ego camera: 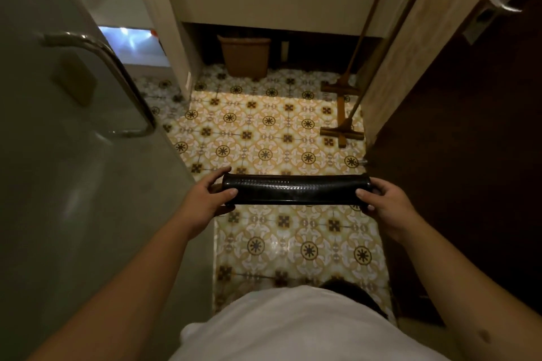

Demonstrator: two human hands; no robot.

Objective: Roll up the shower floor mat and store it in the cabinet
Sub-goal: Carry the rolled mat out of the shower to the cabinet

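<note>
The shower floor mat (296, 189) is black, textured and rolled into a tight horizontal tube. I hold it in the air above the patterned floor, at about waist height. My left hand (209, 195) grips its left end, thumb on top and fingers wrapped around. My right hand (387, 199) grips its right end the same way. Straight ahead stands the vanity cabinet (264, 12) with a sink on top and a dark open space beneath it.
A brown waste bin (245, 56) stands under the vanity. Two long-handled mops (341, 88) lean at the right against a wall. A glass door with a metal handle (117, 73) is on my left, a dark wooden door (469, 126) on my right. Patterned tile floor (264, 132) lies between.
</note>
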